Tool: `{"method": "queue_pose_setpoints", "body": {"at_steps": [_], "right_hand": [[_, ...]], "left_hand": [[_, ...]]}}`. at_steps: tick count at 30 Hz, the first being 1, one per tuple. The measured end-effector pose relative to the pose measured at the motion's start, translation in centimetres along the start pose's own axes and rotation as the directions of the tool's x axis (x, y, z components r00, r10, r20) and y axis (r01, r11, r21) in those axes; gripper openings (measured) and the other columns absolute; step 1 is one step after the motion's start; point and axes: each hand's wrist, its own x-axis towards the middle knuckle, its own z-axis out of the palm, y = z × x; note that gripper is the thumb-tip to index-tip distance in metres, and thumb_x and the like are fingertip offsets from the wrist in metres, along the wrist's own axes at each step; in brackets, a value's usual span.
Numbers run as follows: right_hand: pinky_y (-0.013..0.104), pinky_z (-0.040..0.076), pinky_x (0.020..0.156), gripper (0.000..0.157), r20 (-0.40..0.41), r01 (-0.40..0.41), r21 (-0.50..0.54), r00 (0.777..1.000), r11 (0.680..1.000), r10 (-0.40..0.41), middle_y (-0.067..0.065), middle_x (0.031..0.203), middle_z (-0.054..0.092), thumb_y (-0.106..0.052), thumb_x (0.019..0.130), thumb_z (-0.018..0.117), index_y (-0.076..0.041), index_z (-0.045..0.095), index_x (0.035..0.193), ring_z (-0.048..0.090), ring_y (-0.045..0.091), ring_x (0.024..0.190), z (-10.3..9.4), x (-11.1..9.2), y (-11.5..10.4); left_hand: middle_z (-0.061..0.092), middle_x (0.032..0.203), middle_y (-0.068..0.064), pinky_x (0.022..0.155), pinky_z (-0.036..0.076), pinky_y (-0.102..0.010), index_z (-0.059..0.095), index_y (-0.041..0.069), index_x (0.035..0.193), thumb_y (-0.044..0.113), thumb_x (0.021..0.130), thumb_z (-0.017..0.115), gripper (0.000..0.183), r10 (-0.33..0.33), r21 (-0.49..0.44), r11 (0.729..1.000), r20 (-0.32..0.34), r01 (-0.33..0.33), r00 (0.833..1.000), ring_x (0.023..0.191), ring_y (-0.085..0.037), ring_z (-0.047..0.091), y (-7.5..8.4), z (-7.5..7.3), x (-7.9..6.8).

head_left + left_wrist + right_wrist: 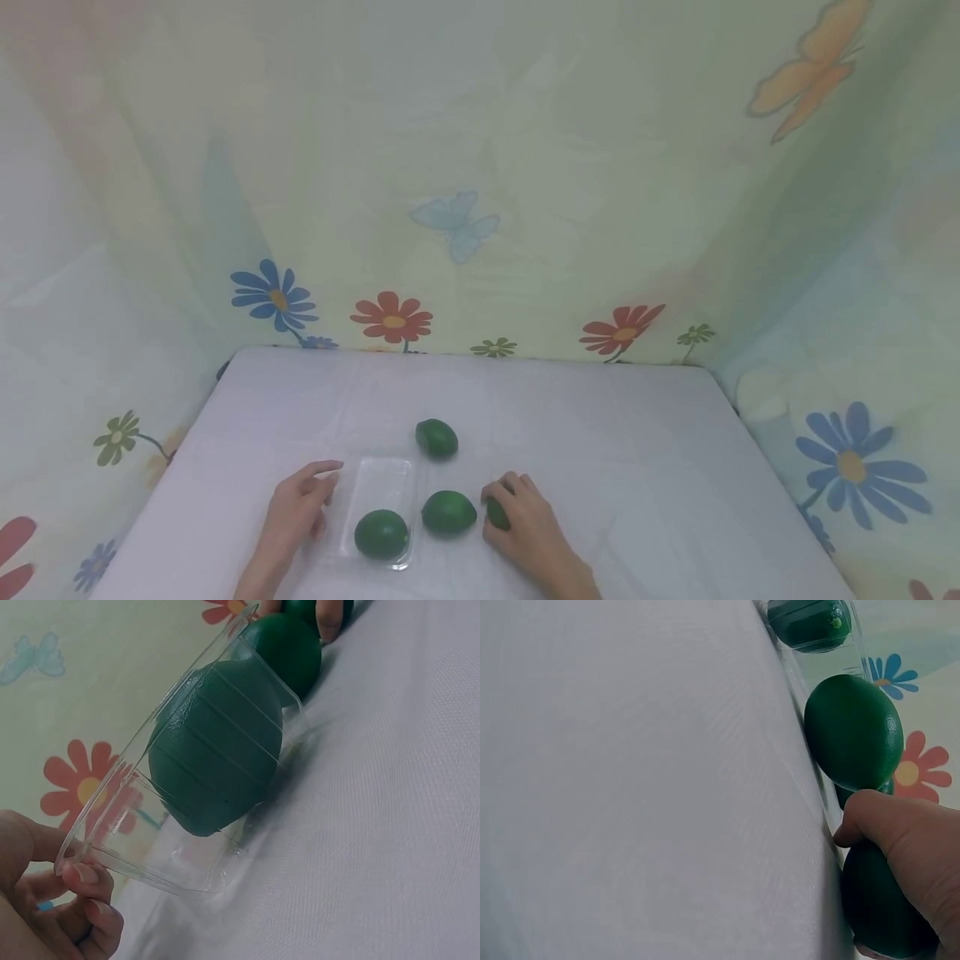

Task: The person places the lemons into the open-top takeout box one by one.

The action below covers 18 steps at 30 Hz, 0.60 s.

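A clear plastic container [378, 479] lies on the white-covered table with one green lime [381, 534] in its near end. My left hand [296, 508] is at the container's left side; in the left wrist view its fingers [86, 876] pinch the clear rim. My right hand [528, 525] grips another lime [497, 513] on the table, its thumb and fingers curled round the fruit, which they partly hide. Between the container and that hand sits a third lime [449, 512], close to the container's right edge. One more lime [437, 439] lies farther back, beyond the container's right side.
A white cloth [600, 433] covers the table. Behind it and at both sides hangs a pale curtain [525, 275] printed with flowers and butterflies, meeting the table's back edge.
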Motion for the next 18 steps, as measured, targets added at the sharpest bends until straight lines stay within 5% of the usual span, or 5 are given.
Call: {"method": "queue_pose_setpoints", "body": {"at_steps": [8, 18], "right_hand": [[0.027, 0.055, 0.081, 0.037, 0.008, -0.015, 0.037, 1.0, 0.999, 0.014, -0.019, 0.099, 0.053, -0.017, 0.073, 0.075, -0.03, 0.063, 0.105, 0.05, 0.001, 0.094, -0.4, -0.2, 0.1], [0.025, 0.055, 0.078, 0.04, -0.146, 0.179, 0.009, 0.974, 0.984, -0.176, -0.013, 0.101, 0.054, -0.014, 0.07, 0.078, -0.026, 0.063, 0.105, 0.05, 0.003, 0.095, -3.9, 2.5, -1.6]], "left_hand": [[0.062, 0.08, -0.007, 0.041, 0.04, -0.026, 0.058, 0.016, 0.131, 0.029, 0.097, 0.055, 0.036, 0.009, -0.041, 0.999, 0.006, -0.009, 1.0, 0.043, -0.012, 0.046, -0.2, 0.2, 0.1], [0.061, 0.079, -0.006, 0.041, 0.041, -0.028, 0.057, 0.017, 0.132, 0.029, 0.097, 0.055, 0.038, -0.007, -0.048, 0.999, 0.004, 0.007, 1.0, 0.042, -0.013, 0.046, -0.2, 0.0, 0.1]]}}
